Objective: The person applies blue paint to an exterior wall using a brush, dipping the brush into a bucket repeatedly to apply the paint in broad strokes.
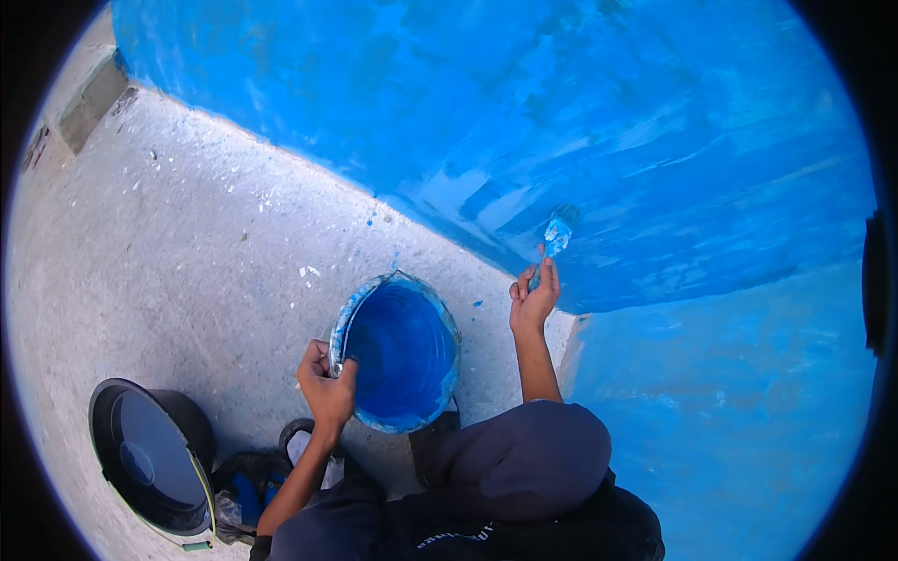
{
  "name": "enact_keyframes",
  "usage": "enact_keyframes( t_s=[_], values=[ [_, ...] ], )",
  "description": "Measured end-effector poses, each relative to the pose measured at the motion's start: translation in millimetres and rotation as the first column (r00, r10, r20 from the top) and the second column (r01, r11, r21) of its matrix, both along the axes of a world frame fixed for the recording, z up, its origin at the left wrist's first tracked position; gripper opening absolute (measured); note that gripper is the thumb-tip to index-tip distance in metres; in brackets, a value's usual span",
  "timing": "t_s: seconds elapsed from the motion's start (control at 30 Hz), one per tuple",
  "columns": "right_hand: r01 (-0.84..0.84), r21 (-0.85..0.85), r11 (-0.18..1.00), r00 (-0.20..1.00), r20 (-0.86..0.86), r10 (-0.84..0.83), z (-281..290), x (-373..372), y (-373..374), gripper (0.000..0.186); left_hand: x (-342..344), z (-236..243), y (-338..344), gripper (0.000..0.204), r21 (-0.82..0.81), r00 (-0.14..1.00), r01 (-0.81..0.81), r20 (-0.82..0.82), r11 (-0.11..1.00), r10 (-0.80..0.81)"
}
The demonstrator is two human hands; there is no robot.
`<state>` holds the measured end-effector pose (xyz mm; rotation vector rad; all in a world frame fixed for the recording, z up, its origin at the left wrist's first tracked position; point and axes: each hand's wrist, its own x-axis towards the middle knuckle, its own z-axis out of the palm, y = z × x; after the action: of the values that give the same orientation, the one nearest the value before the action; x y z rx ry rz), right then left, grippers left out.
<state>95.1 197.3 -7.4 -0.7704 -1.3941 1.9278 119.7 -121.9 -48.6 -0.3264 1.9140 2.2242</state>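
Observation:
My left hand [325, 388] grips the rim of a round bucket [447, 329] that is filled with blue paint and tilted toward me on the grey floor. My right hand [533, 299] holds a paint-covered brush [557, 234] by its handle, with the bristles pressed against the blue wall [524, 103] low down near the floor line. My bent knees in dark trousers [524, 467] sit just below the bucket.
A black bucket [154, 453] stands on the speckled concrete floor [187, 252] at lower left, with dark sandals [245, 491] beside it. A second blue-painted wall [739, 411] meets the first in a corner at right.

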Motion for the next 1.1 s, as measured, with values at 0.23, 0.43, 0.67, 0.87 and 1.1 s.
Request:
enact_keyframes(
  t_s=[0.23,0.43,0.67,0.87,1.1],
  values=[
    [0.073,-0.625,0.777,0.952,0.276,0.133,-79,14,23,0.040,-1,-2,0,0.017,0.009,1.000,0.004,0.004,1.000,-0.004],
    [-0.159,-0.195,0.968,0.966,0.172,0.194,2,-3,-11,0.041,0,-4,-5,0.016,-0.005,1.000,-0.029,0.001,1.000,0.029],
    [-0.072,-0.391,0.917,0.969,0.191,0.158,-25,-6,-3,0.040,-2,5,3,0.016,0.041,1.000,0.000,-0.009,0.999,0.001],
    [0.010,-0.527,0.850,0.916,0.345,0.203,-81,1,18,0.038,-2,2,2,0.016,0.017,1.000,0.030,-0.003,0.999,-0.030],
    [-0.178,-0.144,0.974,0.966,0.164,0.200,9,-18,-17,0.045,2,-9,-5,0.016,0.004,0.999,-0.030,-0.017,1.000,0.030]
  ],
)
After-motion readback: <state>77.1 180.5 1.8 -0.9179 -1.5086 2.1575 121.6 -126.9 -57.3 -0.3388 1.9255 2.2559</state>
